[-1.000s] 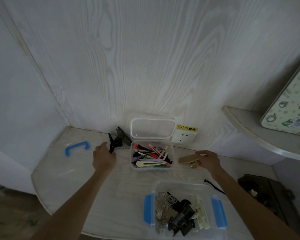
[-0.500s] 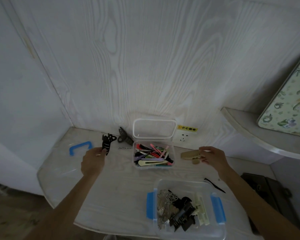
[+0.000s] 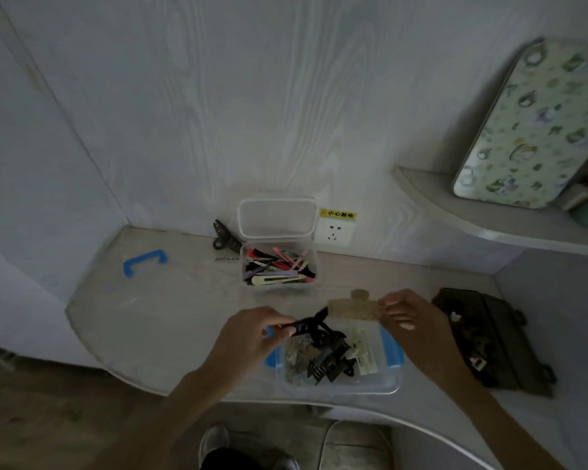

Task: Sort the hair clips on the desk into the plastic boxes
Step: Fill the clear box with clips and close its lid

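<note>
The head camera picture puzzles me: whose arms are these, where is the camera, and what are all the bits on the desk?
No machine here: a person wears a camera on the head, looking down at their own arms. The left hand pinches a black claw clip; the right hand pinches a beige clip. Both hover over the near box, which holds claw clips. Behind it the small box holds coloured flat clips, lid up. Another dark clip lies by the wall on the desk.

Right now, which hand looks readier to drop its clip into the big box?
Probably the left hand: its black claw clip is held directly over the open blue-latched box. The right hand pinches the tan clip nearer the box's far edge.
</note>
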Demonstrator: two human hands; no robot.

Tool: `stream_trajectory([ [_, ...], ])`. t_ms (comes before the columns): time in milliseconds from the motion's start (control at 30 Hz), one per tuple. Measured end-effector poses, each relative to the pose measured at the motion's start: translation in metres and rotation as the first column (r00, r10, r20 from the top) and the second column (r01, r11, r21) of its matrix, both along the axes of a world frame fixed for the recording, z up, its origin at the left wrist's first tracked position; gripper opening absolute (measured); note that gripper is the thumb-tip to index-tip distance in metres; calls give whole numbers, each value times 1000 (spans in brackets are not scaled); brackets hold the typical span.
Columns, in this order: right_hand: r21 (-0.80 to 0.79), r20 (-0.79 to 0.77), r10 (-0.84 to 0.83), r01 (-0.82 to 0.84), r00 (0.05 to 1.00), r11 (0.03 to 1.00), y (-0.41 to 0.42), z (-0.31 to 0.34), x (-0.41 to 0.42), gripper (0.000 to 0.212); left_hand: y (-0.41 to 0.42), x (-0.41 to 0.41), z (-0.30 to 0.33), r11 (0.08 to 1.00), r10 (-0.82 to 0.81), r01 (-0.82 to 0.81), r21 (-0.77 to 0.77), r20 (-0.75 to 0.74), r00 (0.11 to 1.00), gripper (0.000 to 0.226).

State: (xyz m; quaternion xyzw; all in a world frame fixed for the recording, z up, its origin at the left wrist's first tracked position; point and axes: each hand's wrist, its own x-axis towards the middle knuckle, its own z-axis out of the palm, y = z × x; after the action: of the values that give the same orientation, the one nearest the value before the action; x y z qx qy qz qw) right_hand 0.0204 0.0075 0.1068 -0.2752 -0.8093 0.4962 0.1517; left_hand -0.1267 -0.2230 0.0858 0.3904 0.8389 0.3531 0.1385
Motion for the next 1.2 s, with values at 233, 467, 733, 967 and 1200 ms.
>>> stream_trajectory([
  [233,-44,124,25,-20,992,999,2,-36,17,23,21,1,-26,981,-142,67,-183,-438,887,19],
  [467,227,254,-52,-7,966,974,-11,-38,-7,12,41,-4,-19,954,-134,-66,-294,-608,782,16],
  [733,202,672,417,-694,611,691,12,-17,-7,29,49,4,-24,921,-279,97,-377,-466,840,21],
  [967,282,765,368,-789,528,546,4,-23,-4,22,68,-4,-18,837,-332,0,-546,-509,794,19],
  [1200,170,788,411,-804,458,570,4,-13,-16,25,63,-8,-21,907,-294,137,-398,-365,884,23],
])
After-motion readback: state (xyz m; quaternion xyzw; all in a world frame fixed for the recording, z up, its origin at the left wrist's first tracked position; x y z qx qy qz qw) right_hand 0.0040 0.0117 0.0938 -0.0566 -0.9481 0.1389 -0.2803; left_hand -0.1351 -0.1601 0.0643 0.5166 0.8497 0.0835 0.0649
